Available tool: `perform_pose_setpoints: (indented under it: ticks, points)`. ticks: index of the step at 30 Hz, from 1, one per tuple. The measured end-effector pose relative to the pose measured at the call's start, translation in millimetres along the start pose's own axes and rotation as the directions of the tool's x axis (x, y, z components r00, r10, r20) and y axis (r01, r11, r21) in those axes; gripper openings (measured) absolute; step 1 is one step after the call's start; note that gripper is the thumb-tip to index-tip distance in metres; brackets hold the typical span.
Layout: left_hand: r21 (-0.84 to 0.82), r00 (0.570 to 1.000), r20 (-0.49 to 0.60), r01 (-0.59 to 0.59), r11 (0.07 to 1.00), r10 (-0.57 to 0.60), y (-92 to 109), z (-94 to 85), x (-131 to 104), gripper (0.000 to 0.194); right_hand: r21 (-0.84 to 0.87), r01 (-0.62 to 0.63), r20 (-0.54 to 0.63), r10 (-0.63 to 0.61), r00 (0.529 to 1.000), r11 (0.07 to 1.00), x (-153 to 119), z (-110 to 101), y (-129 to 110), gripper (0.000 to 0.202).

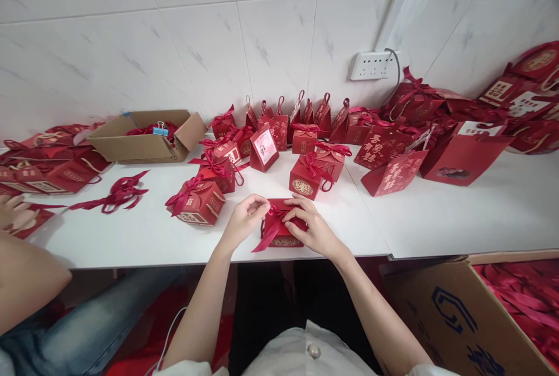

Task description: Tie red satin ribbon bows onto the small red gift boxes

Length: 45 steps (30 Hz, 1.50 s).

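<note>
While pinching soft-looking ribbon (271,234) between left fingers (261,210), rests loosely bent right fingers (299,213), perhaps gripping too, on the near box (283,242), likely light, crushable, best held by edges.

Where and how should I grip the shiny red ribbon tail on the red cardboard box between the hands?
Probably pinch its free end from the near side: the flat ribbon tail slants leftward past the red cardboard box, its tip clear of the left hand and right hand.

Right-hand fingers (299,213) partly hide the red box (290,236).
</note>
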<state>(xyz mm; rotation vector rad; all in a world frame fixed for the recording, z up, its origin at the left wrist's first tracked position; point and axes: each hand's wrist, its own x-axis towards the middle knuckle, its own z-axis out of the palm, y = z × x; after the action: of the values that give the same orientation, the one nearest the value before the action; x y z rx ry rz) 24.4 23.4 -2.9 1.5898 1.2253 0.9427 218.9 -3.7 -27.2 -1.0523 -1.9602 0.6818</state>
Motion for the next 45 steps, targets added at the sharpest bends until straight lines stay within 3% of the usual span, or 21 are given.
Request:
perform_pose_setpoints:
  ticks: [4, 12, 19, 27, 30, 34, 38, 45]
  points:
    - [-0.009, 0.996, 0.075, -0.045, 0.999, 0.045, 2.3, -1.8, -3.6, 0.02, 0.012, 0.003, -0.006, -0.003, 1.0, 1.0, 0.0, 0.7, 1.5, 0.009]
    - [0.007, 1.0, 0.021, 0.023, 1.0, -0.023, 5.5, -0.7, -5.5, 0.021, 0.019, -0.005, 0.0, 0.005, 1.0, 1.0, 0.2, 0.0, 0.8, 0.007]
    - [0.024, 0.994, 0.109, -0.003, 1.0, 0.0, 9.1, -1.2, -2.3, 0.025, 0.034, -0.002, -0.01, 0.002, 1.0, 0.999, 1.0, -0.3, -0.3, 0.007]
    - [0.009, 0.982, 0.173, 0.073, 0.997, -0.073, 12.8, -4.1, -2.1, 0.023, 0.037, -0.006, -0.002, 0.006, 1.0, 0.999, 1.1, -0.9, -0.9, 0.006]
    - [0.024, 0.99, 0.128, 0.059, 0.998, -0.061, 11.0, -3.9, -1.4, 0.02, 0.042, -0.012, -0.001, 0.012, 1.0, 0.999, 0.8, -0.8, -0.7, 0.006]
    - [0.226, 1.0, -0.014, 0.014, 0.974, -0.011, 9.8, -0.9, -1.8, 0.012, 0.049, -0.016, 0.008, 0.016, 1.0, 0.999, 1.0, -1.0, -1.5, 0.006]
    - [0.575, 0.979, -0.107, -0.08, 0.814, 0.172, 11.6, 8.8, -2.7, 0.014, 0.054, -0.021, 0.009, 0.021, 1.0, 0.998, 0.9, -0.7, -1.4, 0.006]
    - [0.729, 0.911, -0.158, -0.153, 0.667, 0.382, 12.6, 21.6, 0.7, 0.011, 0.065, -0.014, 0.009, 0.013, 1.0, 0.998, -0.4, -0.1, 1.0, 0.006]
